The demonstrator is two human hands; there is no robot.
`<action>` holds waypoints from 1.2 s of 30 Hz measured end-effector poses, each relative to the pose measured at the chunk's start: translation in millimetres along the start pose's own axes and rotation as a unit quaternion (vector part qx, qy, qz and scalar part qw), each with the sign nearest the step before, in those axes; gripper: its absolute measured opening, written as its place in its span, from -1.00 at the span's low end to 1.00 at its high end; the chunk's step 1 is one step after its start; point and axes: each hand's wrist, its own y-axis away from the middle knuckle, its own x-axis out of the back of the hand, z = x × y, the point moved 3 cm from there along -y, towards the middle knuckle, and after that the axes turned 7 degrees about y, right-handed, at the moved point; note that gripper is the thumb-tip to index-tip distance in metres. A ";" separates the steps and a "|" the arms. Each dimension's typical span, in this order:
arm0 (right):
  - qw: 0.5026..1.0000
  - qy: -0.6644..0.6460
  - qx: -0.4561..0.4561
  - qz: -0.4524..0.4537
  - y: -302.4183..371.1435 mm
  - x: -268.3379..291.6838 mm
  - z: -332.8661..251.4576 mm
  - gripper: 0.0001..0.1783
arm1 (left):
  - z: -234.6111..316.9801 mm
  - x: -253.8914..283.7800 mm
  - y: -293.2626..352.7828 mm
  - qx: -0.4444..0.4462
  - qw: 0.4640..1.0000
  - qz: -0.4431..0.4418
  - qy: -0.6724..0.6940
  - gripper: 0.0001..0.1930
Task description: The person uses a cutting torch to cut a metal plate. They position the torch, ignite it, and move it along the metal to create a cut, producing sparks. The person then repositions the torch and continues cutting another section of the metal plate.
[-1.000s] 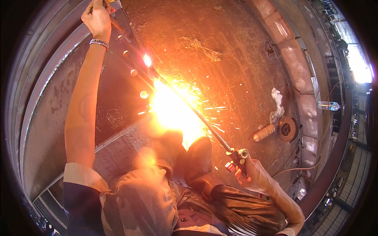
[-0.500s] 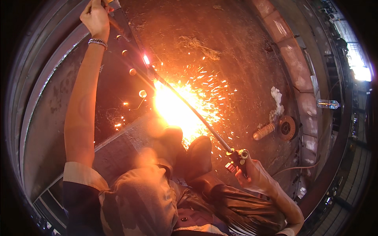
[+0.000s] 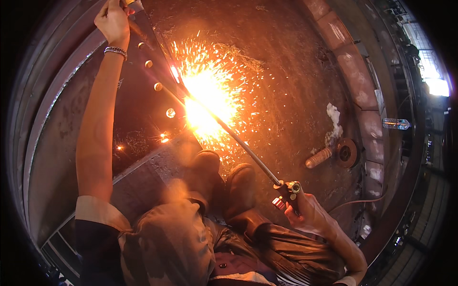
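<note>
Head view, and the right hand [image 3: 307, 215] has its grip closed around the handle end of a long, thin, silver-grey metal torch [image 3: 254, 157], near right, with the tube slanting far left into a white-orange flare [image 3: 210, 102]. I'd guess the long tube is what lets that hand sit well apart from the heat. The bent right arm, close by the knee, looks like a steadying pose to me.

The left hand [image 3: 113, 25] is stretched out far left, fingers bent at a small yellow piece [image 3: 130, 2] by the end of a long dark steel strip [image 3: 145, 24]. Can't tell how firmly that grip is closed, since the top edge cuts it off. Probably it's out there to steady the strip, well away from the sparks (bare skin and a silver chain bracelet [image 3: 116, 51], no glove, yikes).

Texture-wise: the torch tube is smooth and round, ending in shiny brass fittings [image 3: 293, 187] and a ridged red knob [image 3: 278, 203]. A row of round, bright-rimmed spots, which look like holes, runs along the left of the strip. The brown metal floor [image 3: 286, 62] is scuffed and blotchy.

Over on the right there's a ribbed brownish cylinder [image 3: 318, 158] beside a flat round brown disc [image 3: 347, 152], a crumpled white lump [image 3: 334, 121] just beyond them, and a clear plastic bottle [image 3: 396, 124] further right.
</note>
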 end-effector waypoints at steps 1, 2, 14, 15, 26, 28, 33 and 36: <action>1.000 0.004 -0.017 -0.009 0.0 0.3 -0.6 -0.35 | 0.2 0.2 -0.4 -0.006 1.000 -0.006 0.000 -0.70; 1.000 0.003 -0.022 -0.008 0.3 1.1 -1.6 -0.35 | 0.6 0.4 -0.6 -0.011 1.000 -0.012 0.001 -0.70; 0.999 0.021 -0.043 -0.020 4.2 1.7 -1.9 -0.40 | 2.8 -1.8 1.0 -0.025 1.000 -0.017 -0.004 -0.67; 0.999 0.011 -0.040 -0.017 4.3 1.5 -1.7 -0.40 | 3.0 -2.0 1.7 -0.025 1.000 -0.016 -0.007 -0.67; 1.000 0.020 -0.015 0.004 6.7 0.7 -2.8 -0.46 | -11.1 7.4 -5.8 -0.027 0.999 -0.028 -0.006 -0.68; 1.000 0.012 -0.013 -0.011 8.8 1.1 -0.9 -0.34 | -12.9 8.3 -4.7 -0.034 0.999 -0.024 0.000 -0.69; 0.999 0.040 0.032 -0.002 12.0 -1.2 4.4 -0.18 | -7.9 2.5 1.5 -0.052 0.999 -0.016 -0.004 -0.67; 0.998 0.046 0.033 -0.003 14.2 -2.7 6.5 -0.12 | -2.2 0.8 -1.1 -0.029 0.999 -0.024 -0.002 -0.70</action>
